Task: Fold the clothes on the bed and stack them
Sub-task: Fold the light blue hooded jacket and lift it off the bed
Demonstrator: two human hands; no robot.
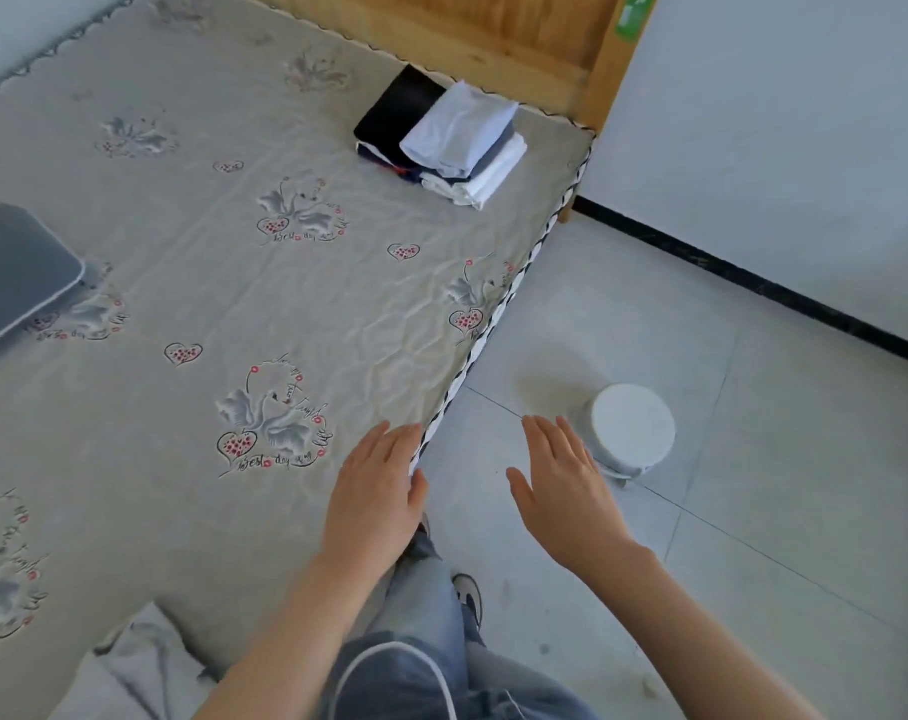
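At the bottom of the view, at about six o'clock, a person's legs in blue jeans (431,662) and one shoe (470,595) are being seen from above, standing on a pale tiled floor (753,511). At seven o'clock, a crumpled grey garment (134,667) is lying unfolded on the near edge of the bed (181,314). Just above centre-bottom, the left hand (376,496) is being held flat over the bed's braided right edge, fingers straight and close together, gripping nothing. The right hand (566,491) is being held out over the floor, fingers straight and slightly spread, palm down, also holding nothing. Just beyond the right hand, at about four o'clock, a small round white stool (631,426) is standing on the tiles. The bed is being covered by a grey sheet printed with swans and red hearts. At nine o'clock, a flat grey cushion (15,272) is resting on it, cut off by the frame. At the far right corner of the bed, at about twelve o'clock, the stack of folded clothes (441,137) is sitting: dark pieces at the left, white ones beneath, a pale blue piece on top. Behind it, a wooden headboard (493,39) is meeting a white wall (779,148).
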